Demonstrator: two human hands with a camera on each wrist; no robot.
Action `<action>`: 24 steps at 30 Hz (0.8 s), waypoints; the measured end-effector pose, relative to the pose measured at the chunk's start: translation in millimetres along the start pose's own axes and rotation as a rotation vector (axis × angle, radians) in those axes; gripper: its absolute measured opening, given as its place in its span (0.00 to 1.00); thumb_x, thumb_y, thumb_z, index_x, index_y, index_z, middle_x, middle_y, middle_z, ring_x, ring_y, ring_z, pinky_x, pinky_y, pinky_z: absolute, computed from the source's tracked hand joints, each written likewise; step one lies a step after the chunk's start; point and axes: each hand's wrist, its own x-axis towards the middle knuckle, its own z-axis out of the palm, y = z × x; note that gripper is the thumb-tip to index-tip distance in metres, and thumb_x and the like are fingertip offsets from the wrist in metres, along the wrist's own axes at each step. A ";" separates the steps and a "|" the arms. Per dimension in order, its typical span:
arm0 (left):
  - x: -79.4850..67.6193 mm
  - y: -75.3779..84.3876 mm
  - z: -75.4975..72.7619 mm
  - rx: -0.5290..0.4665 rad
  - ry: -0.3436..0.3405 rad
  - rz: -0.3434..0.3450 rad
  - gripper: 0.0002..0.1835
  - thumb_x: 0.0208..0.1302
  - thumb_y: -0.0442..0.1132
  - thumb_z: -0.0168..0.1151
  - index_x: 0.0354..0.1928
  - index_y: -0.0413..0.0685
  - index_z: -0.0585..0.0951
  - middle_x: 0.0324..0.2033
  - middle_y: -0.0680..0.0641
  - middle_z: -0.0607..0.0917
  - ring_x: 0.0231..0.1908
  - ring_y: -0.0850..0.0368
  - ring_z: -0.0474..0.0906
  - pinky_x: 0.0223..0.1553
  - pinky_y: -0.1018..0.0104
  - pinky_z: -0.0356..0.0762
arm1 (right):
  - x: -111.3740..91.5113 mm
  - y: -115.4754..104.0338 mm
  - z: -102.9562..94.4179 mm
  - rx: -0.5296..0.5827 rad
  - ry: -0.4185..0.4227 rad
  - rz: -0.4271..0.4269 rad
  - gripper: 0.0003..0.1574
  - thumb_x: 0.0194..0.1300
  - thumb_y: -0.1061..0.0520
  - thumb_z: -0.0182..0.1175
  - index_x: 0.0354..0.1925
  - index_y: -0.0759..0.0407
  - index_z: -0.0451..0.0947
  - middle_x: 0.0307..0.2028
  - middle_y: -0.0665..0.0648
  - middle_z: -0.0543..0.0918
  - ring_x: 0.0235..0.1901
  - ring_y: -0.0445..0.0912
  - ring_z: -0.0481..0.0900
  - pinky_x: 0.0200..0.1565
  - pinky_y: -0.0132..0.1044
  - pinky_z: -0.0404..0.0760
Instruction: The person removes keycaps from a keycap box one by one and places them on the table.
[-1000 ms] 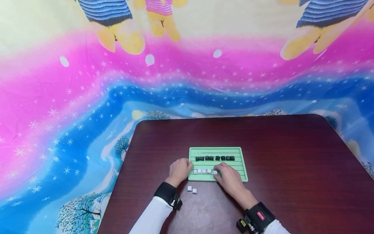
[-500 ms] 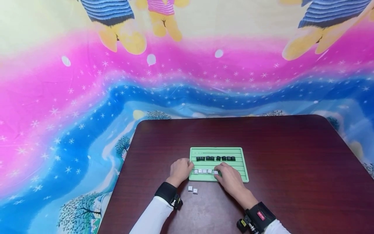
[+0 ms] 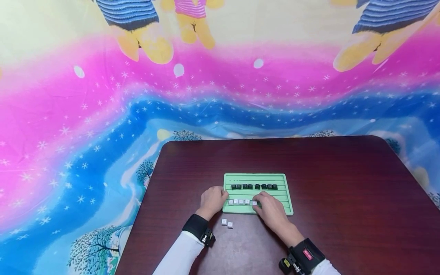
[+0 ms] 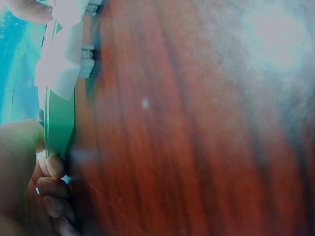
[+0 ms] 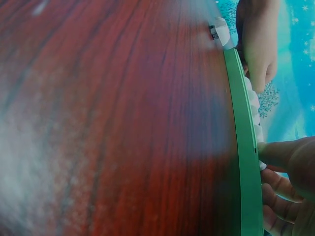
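A light green ridged board lies on the table, bearing a row of black keycaps and, nearer the front, a row of white keycaps. My left hand grips the board's left edge; in the left wrist view its thumb and curled fingers meet at the board's green side. At the right end of the white row, my right hand pinches a white keycap between thumb and finger. Only a sliver of that keycap shows in the right wrist view.
Two loose white keycaps, one left and one right, sit on the dark wooden table in front of the board. A printed cloth hangs behind the table's far edge.
Both hands stay in nearly the same place, left on the board's edge and right on the white keycap. The whole head view has shifted very slightly.
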 end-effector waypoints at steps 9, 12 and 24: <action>-0.4 0.3 -1.3 -0.006 -0.002 0.009 0.24 0.65 0.42 0.54 0.13 0.56 0.58 0.13 0.58 0.53 0.14 0.61 0.49 0.19 0.68 0.50 | 0.5 0.8 0.9 0.002 -0.003 -0.003 0.09 0.61 0.55 0.71 0.41 0.52 0.87 0.39 0.50 0.83 0.34 0.43 0.81 0.33 0.38 0.78; -1.0 0.7 -1.7 -0.005 0.001 0.010 0.24 0.65 0.42 0.54 0.13 0.56 0.57 0.13 0.58 0.53 0.14 0.62 0.49 0.19 0.68 0.50 | 0.6 1.3 0.7 0.005 -0.002 -0.006 0.09 0.61 0.55 0.70 0.42 0.52 0.87 0.40 0.50 0.83 0.35 0.43 0.82 0.33 0.39 0.78; -0.3 -1.7 1.2 0.000 0.004 0.013 0.23 0.65 0.42 0.53 0.13 0.56 0.57 0.12 0.59 0.51 0.14 0.62 0.48 0.18 0.68 0.48 | -0.2 1.9 -2.2 0.028 -0.008 -0.017 0.09 0.62 0.55 0.70 0.42 0.52 0.86 0.41 0.50 0.84 0.37 0.45 0.83 0.36 0.40 0.80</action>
